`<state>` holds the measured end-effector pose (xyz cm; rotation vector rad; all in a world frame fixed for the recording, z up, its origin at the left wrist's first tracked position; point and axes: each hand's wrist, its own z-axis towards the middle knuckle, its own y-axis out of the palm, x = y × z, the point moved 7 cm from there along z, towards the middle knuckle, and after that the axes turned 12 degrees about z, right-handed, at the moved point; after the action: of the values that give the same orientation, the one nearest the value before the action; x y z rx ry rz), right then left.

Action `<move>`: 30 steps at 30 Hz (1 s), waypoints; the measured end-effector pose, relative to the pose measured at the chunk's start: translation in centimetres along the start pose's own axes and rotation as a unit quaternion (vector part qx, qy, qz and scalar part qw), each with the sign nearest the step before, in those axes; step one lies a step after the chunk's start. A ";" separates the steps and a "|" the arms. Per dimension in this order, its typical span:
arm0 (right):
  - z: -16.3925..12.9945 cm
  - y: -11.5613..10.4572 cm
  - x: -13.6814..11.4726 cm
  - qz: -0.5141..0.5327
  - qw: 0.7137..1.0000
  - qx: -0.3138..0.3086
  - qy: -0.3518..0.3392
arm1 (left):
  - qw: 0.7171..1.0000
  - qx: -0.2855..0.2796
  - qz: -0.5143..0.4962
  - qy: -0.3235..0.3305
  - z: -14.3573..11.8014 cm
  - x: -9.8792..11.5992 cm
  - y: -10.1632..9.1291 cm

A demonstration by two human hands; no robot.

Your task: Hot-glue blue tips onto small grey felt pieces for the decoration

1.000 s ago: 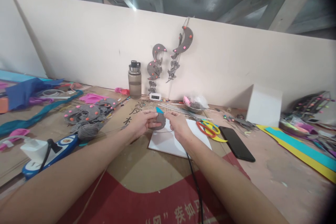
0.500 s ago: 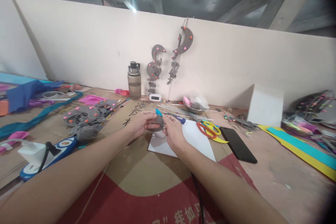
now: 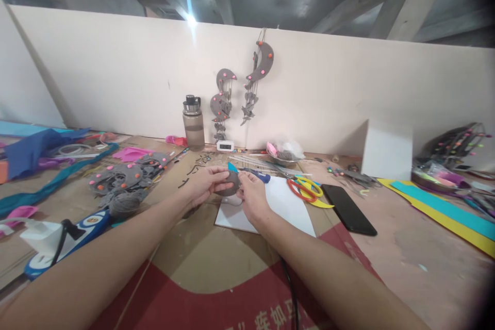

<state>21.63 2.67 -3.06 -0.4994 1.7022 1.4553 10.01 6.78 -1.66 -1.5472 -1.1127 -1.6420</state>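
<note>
While pinched between 2 hands | grey felt piece point(image 3: 228, 184) | left hand point(image 3: 204, 185), right hand point(image 3: 251, 197) both gripping

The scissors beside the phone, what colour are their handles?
Red and yellow scissors, head view.

Left hand point(image 3: 204, 185) and right hand point(image 3: 251, 197): both pinch a small grey felt piece point(image 3: 228, 184) with a blue tip, above a white sheet point(image 3: 284, 201). Scissors point(image 3: 304, 187), red and yellow handles, just right of the sheet; black phone point(image 3: 348, 209) beside them. Water bottle point(image 3: 194, 123) against the wall. Grey felt hangings point(image 3: 240, 87) on the wall. Grey yarn ball point(image 3: 124, 203) at left.
</note>
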 end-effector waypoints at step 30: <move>-0.4 -0.2 0.9 0.010 0.999 -0.036 -0.003 | 1.000 0.008 -0.009 0.028 0.2 -1.1 0.4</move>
<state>21.11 2.42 -3.93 -0.5175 1.6588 1.5352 10.57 6.67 -2.66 -1.4761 -1.1092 -1.6748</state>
